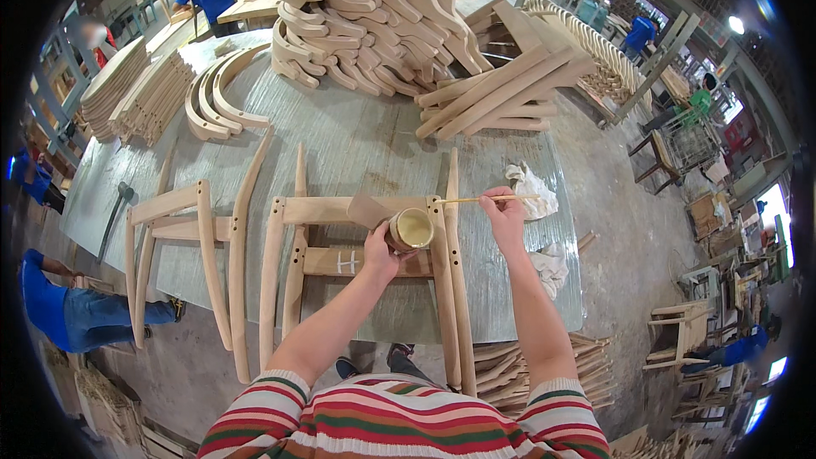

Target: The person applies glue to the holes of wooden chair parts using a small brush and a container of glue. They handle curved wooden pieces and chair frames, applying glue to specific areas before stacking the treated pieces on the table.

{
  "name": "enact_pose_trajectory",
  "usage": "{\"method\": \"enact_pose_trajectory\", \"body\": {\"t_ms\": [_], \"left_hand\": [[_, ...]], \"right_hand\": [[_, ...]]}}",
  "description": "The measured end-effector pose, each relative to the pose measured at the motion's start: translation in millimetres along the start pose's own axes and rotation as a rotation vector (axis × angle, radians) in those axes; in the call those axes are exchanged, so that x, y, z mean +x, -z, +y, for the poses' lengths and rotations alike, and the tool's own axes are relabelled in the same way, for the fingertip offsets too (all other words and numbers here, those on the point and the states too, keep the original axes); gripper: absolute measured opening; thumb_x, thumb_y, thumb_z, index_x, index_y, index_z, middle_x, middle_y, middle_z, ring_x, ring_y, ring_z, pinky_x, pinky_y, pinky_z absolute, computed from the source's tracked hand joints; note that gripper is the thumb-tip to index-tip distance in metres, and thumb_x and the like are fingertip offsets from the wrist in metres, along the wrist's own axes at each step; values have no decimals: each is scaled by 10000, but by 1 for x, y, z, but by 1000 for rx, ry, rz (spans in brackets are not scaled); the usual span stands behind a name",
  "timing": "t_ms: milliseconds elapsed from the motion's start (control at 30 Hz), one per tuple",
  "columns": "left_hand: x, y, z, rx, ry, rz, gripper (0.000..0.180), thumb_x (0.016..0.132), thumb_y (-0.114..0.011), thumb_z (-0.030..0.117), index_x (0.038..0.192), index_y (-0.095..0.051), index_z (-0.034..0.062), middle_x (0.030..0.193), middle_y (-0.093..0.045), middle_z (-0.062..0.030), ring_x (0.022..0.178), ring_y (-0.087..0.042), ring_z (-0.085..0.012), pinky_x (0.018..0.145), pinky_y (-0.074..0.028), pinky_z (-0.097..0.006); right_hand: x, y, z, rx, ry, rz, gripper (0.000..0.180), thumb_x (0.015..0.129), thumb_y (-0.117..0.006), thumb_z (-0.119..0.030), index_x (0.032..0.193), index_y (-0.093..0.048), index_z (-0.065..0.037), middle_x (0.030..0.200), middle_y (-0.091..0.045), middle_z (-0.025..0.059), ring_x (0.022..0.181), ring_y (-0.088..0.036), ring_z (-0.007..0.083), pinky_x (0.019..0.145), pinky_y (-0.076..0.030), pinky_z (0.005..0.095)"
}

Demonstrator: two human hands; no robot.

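Observation:
My left hand (380, 253) is closed around a jar (412, 231) of yellowish paste, tilted so its open mouth shows. A flat brown piece (367, 211) shows beside the jar; whether I hold it too is unclear. Between the fingers of my right hand (505, 214) is a thin wooden stick (466, 200). Its left end is at the dark holes in the upper right corner of a wooden chair frame (331, 209). That frame lies in front of me, its legs reaching over the near table edge. White marks show on its lower rail (344, 263).
A second chair frame (217, 229) and a mallet (125, 193) are to the left. White cloths (534, 191) lie right on the film-covered table (357, 132). Curved wooden parts (365, 25) and straight pieces (501, 93) are piled behind. A person in blue (53, 302) stands at left.

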State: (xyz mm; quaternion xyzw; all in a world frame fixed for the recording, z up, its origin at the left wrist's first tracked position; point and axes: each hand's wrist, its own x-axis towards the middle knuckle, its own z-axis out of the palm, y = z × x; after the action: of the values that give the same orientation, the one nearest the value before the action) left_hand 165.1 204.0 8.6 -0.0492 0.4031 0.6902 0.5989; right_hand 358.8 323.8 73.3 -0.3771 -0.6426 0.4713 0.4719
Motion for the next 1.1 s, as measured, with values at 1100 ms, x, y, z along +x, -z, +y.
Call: {"method": "enact_pose_trajectory", "body": {"t_ms": [1100], "left_hand": [[-23,59,1,-73,40,-70,396,967,-318,306,1238,-448,47,1261,-479,-154,1135,-498,-348,901,-440,-568]], "right_hand": [[38,-49,-9,-642,303,-315,120,791,-616,-104,808,-581,9,743,-599,157,686,-597,306,631,-477,369]]}}
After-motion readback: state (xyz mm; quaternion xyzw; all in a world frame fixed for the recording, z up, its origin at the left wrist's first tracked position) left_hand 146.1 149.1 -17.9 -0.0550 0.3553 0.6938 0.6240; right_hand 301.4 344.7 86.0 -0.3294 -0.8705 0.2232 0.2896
